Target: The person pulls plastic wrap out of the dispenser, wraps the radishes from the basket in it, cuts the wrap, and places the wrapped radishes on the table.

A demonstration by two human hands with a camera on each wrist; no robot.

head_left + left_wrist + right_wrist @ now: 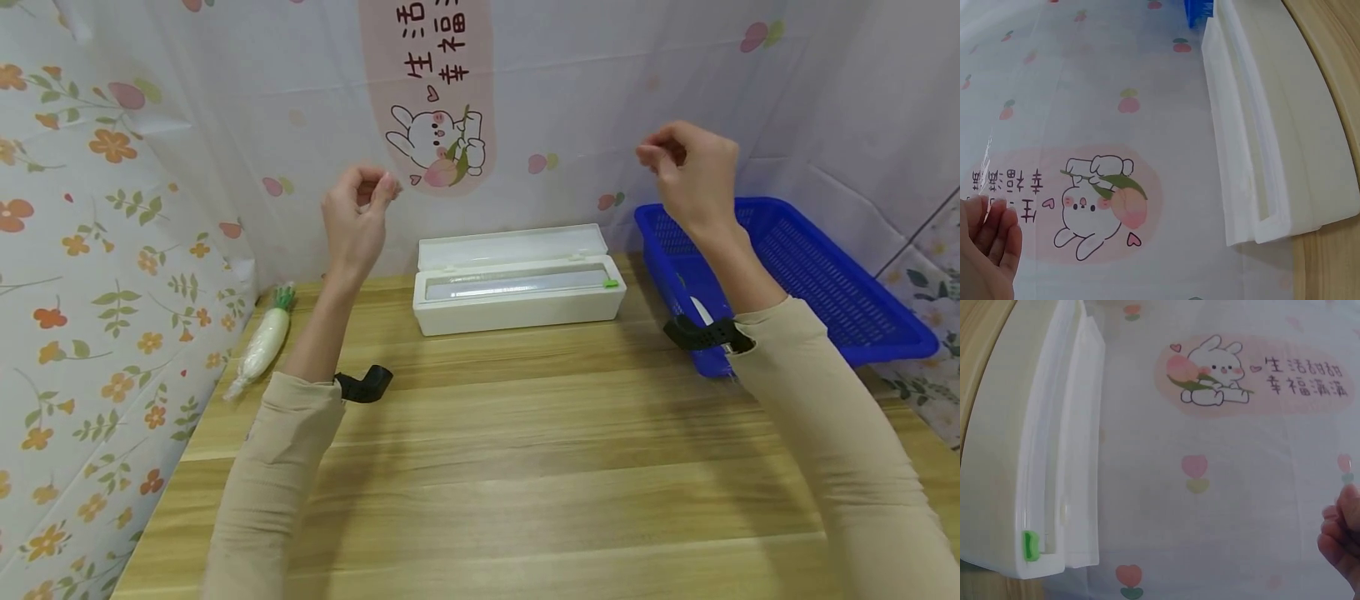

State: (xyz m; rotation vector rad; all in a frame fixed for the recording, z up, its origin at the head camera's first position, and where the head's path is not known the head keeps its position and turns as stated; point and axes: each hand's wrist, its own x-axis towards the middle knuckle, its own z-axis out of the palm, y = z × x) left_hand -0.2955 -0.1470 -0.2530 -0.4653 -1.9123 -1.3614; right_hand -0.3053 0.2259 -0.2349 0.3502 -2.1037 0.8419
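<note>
Both hands are raised above the table with a gap between them. My left hand (356, 221) pinches a thin sheet of clear cling film, whose glint (988, 150) shows above the fingertips in the left wrist view. My right hand (693, 175) also has thumb and fingers pinched together, at the film's other side; the film is almost invisible in the head view. Below and between the hands stands a white cling film dispenser (517, 312), its lid (513, 248) tipped back. A green slide cutter (611, 283) sits at the right end of its slot.
A white radish (264, 343) with a green top, in clear wrapping, lies at the table's left edge. At the right, a blue plastic basket (821, 279) stands behind my right forearm, with a white blade-like item (702, 311) inside. A printed cloth (570, 108) hangs behind the table.
</note>
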